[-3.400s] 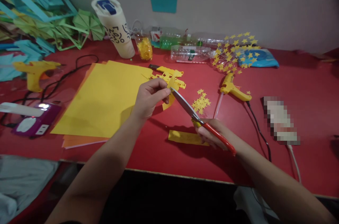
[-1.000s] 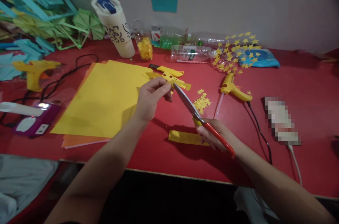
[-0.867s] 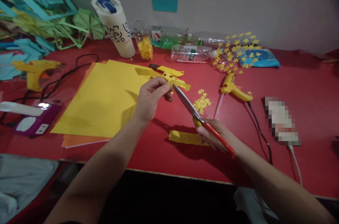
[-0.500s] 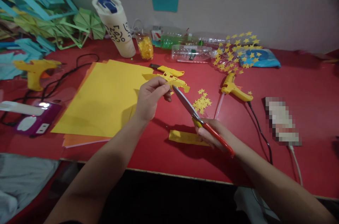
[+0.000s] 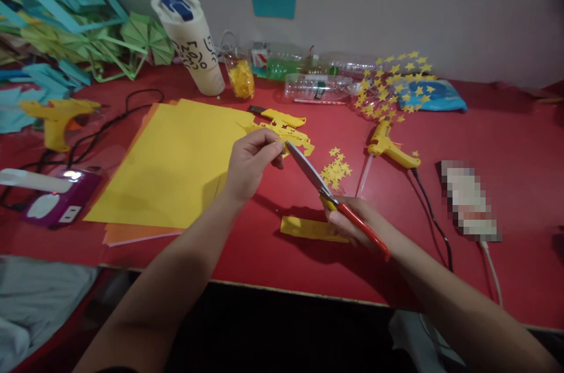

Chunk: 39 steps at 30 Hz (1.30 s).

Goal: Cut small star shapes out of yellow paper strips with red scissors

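My left hand (image 5: pixel 253 161) is closed in a pinch on a small piece of yellow paper (image 5: pixel 284 141), mostly hidden by the fingertips. My right hand (image 5: pixel 355 220) grips the red-handled scissors (image 5: pixel 308 170), whose blades look closed or nearly so. Their tip is right at the left fingertips. Behind the left hand lie yellow paper scraps (image 5: pixel 297 137) with star-shaped gaps, beside a yellow utility knife (image 5: pixel 284 118). A small pile of yellow paper stars (image 5: pixel 336 170) rests beyond the scissors. Under the right hand is a yellow paper strip (image 5: pixel 308 228).
Yellow sheets (image 5: pixel 163 161) are stacked at left, near a purple power strip (image 5: pixel 59 200) and a glue gun (image 5: pixel 57 117). Another glue gun (image 5: pixel 390 147) and a phone (image 5: pixel 471 200) lie at right. A tumbler (image 5: pixel 191 44), plastic bottles (image 5: pixel 321 88) and a star cluster (image 5: pixel 392 88) line the back.
Less yellow paper sticks out around my left fingertips; the strip end that showed past them is gone from there. Both hands and the scissors have hardly moved.
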{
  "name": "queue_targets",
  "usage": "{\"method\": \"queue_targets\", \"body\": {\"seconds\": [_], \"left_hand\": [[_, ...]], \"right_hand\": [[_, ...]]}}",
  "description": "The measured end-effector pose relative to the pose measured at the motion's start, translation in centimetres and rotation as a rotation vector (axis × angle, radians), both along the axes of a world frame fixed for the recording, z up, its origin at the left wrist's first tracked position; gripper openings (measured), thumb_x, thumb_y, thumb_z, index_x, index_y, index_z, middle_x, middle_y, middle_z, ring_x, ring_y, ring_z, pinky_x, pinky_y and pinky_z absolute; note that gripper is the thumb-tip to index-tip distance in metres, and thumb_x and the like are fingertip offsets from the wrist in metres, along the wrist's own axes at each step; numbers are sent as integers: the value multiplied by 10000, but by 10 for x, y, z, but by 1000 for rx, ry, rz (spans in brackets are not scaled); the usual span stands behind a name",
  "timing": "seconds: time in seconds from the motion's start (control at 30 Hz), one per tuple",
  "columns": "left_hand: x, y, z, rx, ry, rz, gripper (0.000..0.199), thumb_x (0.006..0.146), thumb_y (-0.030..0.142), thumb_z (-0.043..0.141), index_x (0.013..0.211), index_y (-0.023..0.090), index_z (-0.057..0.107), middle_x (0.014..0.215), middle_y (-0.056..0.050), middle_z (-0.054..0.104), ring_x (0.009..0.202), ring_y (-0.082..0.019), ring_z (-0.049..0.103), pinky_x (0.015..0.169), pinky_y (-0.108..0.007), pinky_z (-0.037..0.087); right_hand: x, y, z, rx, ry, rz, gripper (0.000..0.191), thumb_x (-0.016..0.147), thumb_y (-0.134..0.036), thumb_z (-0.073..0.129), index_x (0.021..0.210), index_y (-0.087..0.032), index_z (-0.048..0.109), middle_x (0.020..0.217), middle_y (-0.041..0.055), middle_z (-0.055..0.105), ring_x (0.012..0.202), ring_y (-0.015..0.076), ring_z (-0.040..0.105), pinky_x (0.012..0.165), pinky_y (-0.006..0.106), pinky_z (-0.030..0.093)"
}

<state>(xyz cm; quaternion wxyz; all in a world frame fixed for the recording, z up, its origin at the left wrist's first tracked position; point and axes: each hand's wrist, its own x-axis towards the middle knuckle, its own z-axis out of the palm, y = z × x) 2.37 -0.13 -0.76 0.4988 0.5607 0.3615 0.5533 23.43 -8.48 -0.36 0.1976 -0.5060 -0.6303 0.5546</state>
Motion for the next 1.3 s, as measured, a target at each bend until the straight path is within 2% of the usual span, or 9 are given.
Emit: {"method": "queue_targets", "body": {"seconds": [0.4,0.73,1.07,1.3], "left_hand": [[-1,1,1,-30,-56,8,120,766,203,572,648,192,592,550,34,586,513,-80,584,542,-226,514],[1,-2,2,-31,-49,-60,127,765,199,593,643,174,617,576,23,621,559,-87,611,587,-230,519],[-2,0,3,-80,-90,-144,102,712,218,611,619,175,603,536,31,621,508,-96,606,540,-243,503],[-1,-1,6,-113,-119,-154,85,675,212,619,606,170,593,521,36,622,485,-95,605,519,-241,497]], "right_hand": [[0,-1,2,-7,3,-2,513,793,-697,532,644,-230,384,507,-58,393,456,85,358,423,250,270],[-1,0,3,-19,6,-10,547,772,-738,531,641,-227,387,507,-59,390,447,86,364,420,244,277],[5,0,-5,-21,81,78,587,795,-788,463,663,-221,388,495,-65,391,425,74,345,419,250,264],[8,-1,-8,-43,111,104,584,807,-778,467,692,-208,417,494,-64,421,386,65,367,401,241,259]]}}
